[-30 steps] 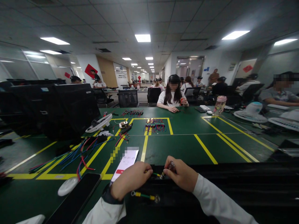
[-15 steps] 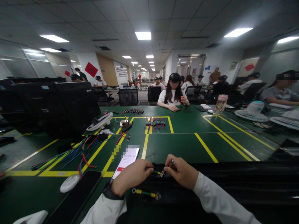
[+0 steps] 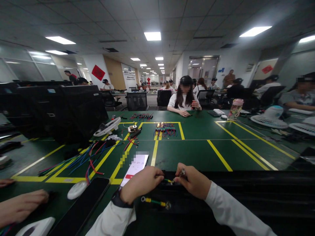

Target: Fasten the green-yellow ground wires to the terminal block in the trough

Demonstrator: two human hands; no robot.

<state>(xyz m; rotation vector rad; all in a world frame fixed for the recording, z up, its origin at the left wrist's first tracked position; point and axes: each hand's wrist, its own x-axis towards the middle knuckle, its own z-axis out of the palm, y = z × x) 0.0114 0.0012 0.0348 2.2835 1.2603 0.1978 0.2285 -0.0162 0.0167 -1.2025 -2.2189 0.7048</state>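
Note:
My left hand [image 3: 145,182] pinches one end of a short yellow-green ground wire [image 3: 168,180] between thumb and fingertips. The wire's other end meets the black panel [image 3: 241,193] in front of me. My right hand [image 3: 193,183] is closed beside that end, with a small shiny metal piece [image 3: 182,171] showing among its fingers; its exact kind is too small to tell. Nearer to me, a second ground wire [image 3: 157,202] with yellow sleeves is joined at its right end to the panel by a round metal fastener [image 3: 168,205]. Its left ring terminal [image 3: 143,199] lies free.
A lit phone [image 3: 135,167] lies beyond my left wrist, a dark phone [image 3: 83,203] and white round object [image 3: 77,190] left of it. Loose wires [image 3: 83,157] spread farther left. A co-worker's hand [image 3: 24,205] rests at the left edge; another person [image 3: 184,98] sits opposite.
A co-worker's hand has come into view from the left. The view has shifted slightly; both my hands keep nearly the same pose at the wire.

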